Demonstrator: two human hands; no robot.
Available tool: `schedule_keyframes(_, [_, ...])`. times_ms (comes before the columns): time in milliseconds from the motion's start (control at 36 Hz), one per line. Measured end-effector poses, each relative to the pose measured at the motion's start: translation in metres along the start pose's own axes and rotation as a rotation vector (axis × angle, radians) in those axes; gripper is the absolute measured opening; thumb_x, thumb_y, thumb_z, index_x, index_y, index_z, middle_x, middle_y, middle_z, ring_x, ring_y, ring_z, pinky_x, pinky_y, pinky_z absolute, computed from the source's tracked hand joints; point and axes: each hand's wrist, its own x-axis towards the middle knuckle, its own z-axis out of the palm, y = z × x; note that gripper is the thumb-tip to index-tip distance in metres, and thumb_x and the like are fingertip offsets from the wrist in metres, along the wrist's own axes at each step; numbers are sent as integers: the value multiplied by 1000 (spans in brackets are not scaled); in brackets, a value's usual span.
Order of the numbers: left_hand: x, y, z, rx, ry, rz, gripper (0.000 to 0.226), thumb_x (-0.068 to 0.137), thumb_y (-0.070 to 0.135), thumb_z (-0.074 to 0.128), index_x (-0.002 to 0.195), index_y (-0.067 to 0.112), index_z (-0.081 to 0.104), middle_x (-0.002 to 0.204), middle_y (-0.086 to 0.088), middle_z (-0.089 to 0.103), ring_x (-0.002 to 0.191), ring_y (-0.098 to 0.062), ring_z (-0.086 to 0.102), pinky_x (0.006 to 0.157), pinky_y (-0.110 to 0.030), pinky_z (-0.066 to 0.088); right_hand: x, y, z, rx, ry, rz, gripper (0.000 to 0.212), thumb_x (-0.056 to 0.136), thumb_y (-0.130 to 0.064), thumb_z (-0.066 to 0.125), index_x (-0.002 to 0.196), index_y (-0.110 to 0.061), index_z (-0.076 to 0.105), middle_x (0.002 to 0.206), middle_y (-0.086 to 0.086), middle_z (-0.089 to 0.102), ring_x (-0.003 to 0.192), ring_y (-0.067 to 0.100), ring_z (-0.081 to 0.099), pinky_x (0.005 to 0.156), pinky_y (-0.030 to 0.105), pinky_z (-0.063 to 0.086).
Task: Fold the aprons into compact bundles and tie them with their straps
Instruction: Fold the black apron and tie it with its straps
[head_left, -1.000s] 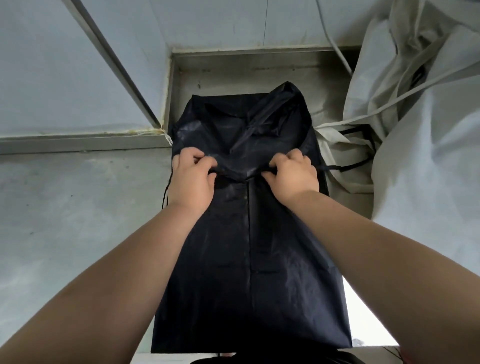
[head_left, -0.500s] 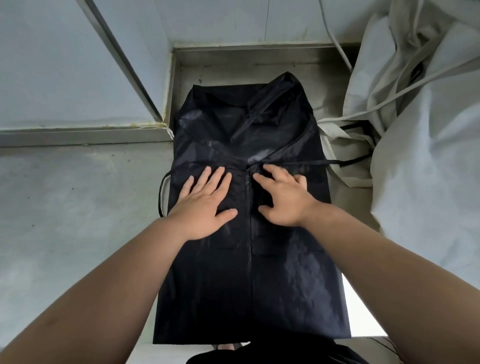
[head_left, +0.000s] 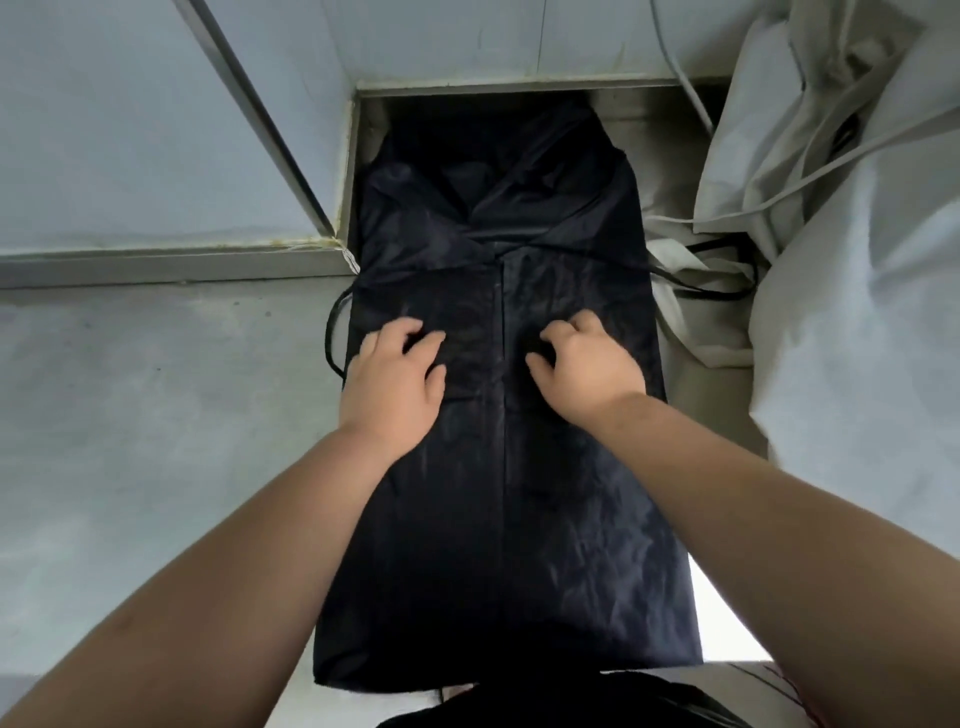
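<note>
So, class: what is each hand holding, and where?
Left hand and right hand rest curled on the apron, midway along; a grip cannot be told.

Soft, cool, diffuse light fills my view, with no hard shadows. My dark apron (head_left: 498, 467) swallows detail and shows only faint sheen. The white strip (head_left: 722, 618) beside it blows out. Wide-angle bending warps the edges, and everything looks slightly soft.
</note>
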Motion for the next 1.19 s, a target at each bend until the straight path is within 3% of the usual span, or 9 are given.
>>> schedule_keyframes(111, [-37,-3,-1,-73,25,-37,35,90,17,58,125,13,61,125,-8,54,110,-32,51,92,-41,44,-32,-2,8,77,-36,3,49,92,-38,54,136,-16,47,144,8,34,128,29,39,104,34,37])
schedule_keyframes(278, [-76,-2,-5,-100,-96,1,45,93,30,53,137,20,47,139,2,42,127,-20,38,104,-33,36,-76,-10,21,61,-69,18,53,91,-36,57,139,-18,43,144,7,35,132,26,35,109,34,32])
schedule_keyframes(389, [-98,-6,-4,20,-250,24,58,97,46,40,149,26,24,158,1,11,144,-21,10,117,-37,13,-102,-8,38,-75,-66,79,57,94,-48,46,144,-23,35,152,9,24,138,27,28,114,38,21])
schedule_keyframes(500, [-108,-12,3,153,-409,43,70,94,60,24,150,32,-7,156,2,-22,144,-20,-19,117,-43,-6,-119,-5,51,-196,-121,168,57,98,-52,28,149,-34,11,158,7,6,137,33,24,113,44,19])
schedule_keyframes(722, [-88,-16,2,145,-462,42,71,95,60,25,148,33,-14,154,3,-29,141,-20,-27,116,-45,-11,-102,-5,48,-180,-144,228,56,98,-54,27,148,-42,6,158,5,-3,140,33,14,113,49,12])
schedule_keyframes(917, [-62,-4,-4,104,-290,7,72,91,60,39,150,30,12,159,2,2,145,-22,-1,117,-43,4,-73,-2,35,-125,-84,183,55,97,-52,33,148,-37,16,157,8,5,141,33,14,113,50,10])
schedule_keyframes(1028, [-85,6,-2,35,-161,88,55,90,48,50,141,28,39,142,5,34,128,-20,33,105,-35,29,-89,-6,31,-93,-12,122,52,96,-43,45,144,-29,32,147,9,29,130,31,36,107,43,25])
schedule_keyframes(1111, [-98,13,5,-203,-170,9,41,92,30,55,132,24,50,130,5,40,116,-17,45,92,-30,44,-101,-10,37,43,-61,103,44,95,-37,50,136,-21,46,134,9,41,119,30,45,96,38,42])
schedule_keyframes(1194, [-105,22,9,-331,-170,-110,31,88,32,61,118,25,55,123,4,43,112,-15,47,85,-27,44,-111,-13,43,126,-54,140,49,88,-45,58,129,-18,52,130,6,48,121,27,44,97,36,43])
